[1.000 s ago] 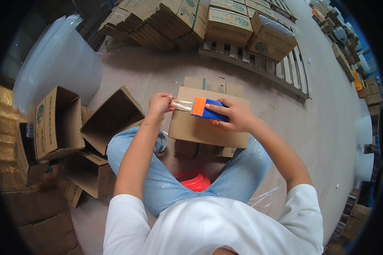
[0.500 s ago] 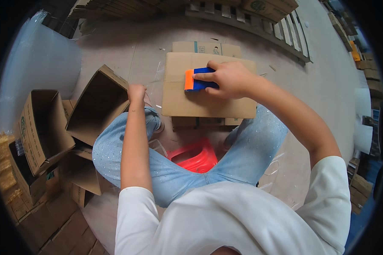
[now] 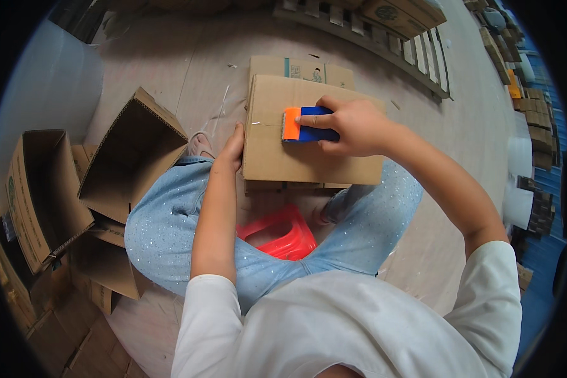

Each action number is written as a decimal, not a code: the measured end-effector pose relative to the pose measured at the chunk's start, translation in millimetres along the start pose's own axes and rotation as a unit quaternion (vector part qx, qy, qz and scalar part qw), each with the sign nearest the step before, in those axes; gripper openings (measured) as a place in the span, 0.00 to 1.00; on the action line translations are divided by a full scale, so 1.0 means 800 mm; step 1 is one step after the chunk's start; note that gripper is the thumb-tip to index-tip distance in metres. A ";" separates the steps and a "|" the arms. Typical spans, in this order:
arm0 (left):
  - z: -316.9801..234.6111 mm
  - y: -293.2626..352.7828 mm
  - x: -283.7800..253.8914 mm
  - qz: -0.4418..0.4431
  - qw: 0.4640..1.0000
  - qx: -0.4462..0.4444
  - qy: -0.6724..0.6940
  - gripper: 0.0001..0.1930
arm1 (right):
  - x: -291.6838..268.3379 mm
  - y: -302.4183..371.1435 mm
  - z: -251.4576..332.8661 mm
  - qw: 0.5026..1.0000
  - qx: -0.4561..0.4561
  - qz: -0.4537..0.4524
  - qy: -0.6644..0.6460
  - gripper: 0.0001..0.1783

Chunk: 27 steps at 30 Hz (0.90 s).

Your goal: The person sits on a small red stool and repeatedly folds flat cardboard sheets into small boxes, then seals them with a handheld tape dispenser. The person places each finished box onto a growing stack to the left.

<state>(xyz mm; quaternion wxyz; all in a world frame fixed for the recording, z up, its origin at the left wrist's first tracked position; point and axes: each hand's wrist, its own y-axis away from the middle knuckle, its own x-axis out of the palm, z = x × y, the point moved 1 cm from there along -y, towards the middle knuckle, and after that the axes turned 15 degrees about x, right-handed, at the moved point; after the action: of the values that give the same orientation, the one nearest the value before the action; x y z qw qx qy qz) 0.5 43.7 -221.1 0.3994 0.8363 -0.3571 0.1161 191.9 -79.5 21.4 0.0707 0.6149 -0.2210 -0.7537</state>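
Observation:
A closed brown cardboard box (image 3: 324,165) lies in front of me between my knees, on top of another printed carton (image 3: 334,75) whose far edge shows. My right hand (image 3: 358,129) is closed round an orange-and-blue tape dispenser (image 3: 292,123), its orange end set on the box's top. One finger stretches along that orange part. Against the box's left side lies my left hand (image 3: 233,149), flat, with fingers extended and holding nothing. A short shiny strip shows on the top near the left edge.
Several open, empty cartons (image 3: 129,154) stand tilted at my left. Behind them rises a roll of clear plastic wrap (image 3: 57,88). A red plastic stool (image 3: 286,236) is between my legs. At the far right a wooden pallet (image 3: 372,41) carries cartons; stacked goods line the right rim.
My left hand, closed beside the open carton before, has moved right and flattened against the box's side. My right hand and the tape dispenser have shifted slightly right in view.

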 end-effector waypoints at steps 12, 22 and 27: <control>-0.098 0.065 0.196 0.000 0.751 0.531 -0.393 0.26 | -0.025 -0.008 -0.003 0.998 -0.020 0.047 0.047 0.21; -0.064 0.041 0.213 -0.050 0.441 0.361 -0.820 0.30 | -0.014 0.119 -0.181 0.980 0.073 0.122 0.139 0.31; -0.062 0.036 0.227 -0.035 0.442 0.345 -0.827 0.32 | 0.117 0.126 -0.287 0.958 0.132 0.196 0.165 0.22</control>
<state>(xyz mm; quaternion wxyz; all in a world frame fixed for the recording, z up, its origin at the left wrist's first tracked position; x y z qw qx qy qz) 115.5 -23.1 -84.3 -0.4033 0.6162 -0.4185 -0.5315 373.2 -261.5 -53.5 0.1705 0.6791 -0.4201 -0.5773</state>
